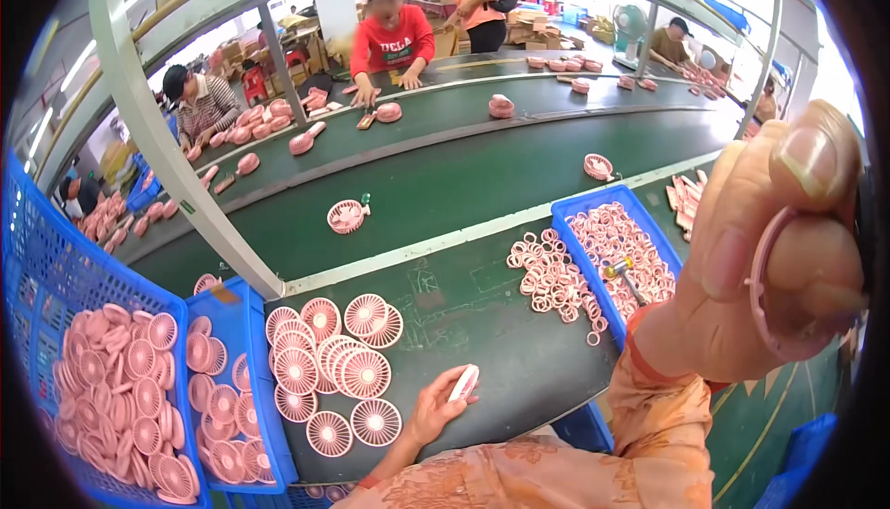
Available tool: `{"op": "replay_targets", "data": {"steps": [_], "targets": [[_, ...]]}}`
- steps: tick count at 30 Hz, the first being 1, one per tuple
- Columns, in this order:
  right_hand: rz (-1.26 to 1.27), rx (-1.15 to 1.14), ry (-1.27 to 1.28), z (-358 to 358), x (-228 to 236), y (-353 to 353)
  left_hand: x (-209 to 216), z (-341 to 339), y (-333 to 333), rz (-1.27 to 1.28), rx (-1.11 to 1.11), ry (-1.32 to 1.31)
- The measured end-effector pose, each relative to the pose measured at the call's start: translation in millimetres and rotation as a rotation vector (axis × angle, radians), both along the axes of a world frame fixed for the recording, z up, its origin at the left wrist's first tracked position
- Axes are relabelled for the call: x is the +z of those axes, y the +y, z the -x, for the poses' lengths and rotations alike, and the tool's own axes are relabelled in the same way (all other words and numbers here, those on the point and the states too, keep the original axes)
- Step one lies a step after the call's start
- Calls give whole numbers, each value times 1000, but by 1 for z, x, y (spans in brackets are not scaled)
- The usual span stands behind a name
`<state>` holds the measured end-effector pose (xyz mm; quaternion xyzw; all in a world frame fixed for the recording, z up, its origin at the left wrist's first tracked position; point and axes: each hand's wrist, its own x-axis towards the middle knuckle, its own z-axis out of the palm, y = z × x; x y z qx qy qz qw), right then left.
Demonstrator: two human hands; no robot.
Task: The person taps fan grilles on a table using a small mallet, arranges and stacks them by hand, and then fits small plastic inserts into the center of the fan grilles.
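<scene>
Close to the camera on the right, my right hand (732, 259) is closed around a thin pink plastic ring (762, 300), held between thumb and fingers. Low in the middle, over the front of the dark worktable (501, 342), my left hand (434, 413) pinches a small pink and white part (466, 382), tilted upward; its exact kind cannot be made out. To the left of that hand lie several round pink fan grilles (367, 375), some overlapping in stacks. A loose heap of pink rings (547, 273) spreads along the table's right side.
A blue tray (582, 201) full of rings holds a yellow-headed hammer (619, 270). Blue crates (255, 324) with pink grilles stand at left. Beyond a metal post (171, 138), the green conveyor (464, 171) carries a pink fan head (346, 216). Co-workers (394, 41) handle parts across it.
</scene>
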<state>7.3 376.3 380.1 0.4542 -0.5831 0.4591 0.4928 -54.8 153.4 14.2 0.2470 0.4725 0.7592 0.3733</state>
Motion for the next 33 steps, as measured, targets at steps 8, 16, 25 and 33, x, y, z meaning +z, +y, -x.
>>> {"op": "replay_targets", "data": {"steps": [8,16,25,33], "targets": [[39,-65,93,9,-5,14,-17,-10,4,45,71,5],[111,-23,-36,15,-1,8,3,-5,11,5,16,-45],[216,2,-68,4,-1,4,6,-7,12,29,19,-9],[264,3,-31,-4,8,-8,9,-2,15,43,26,19]]}}
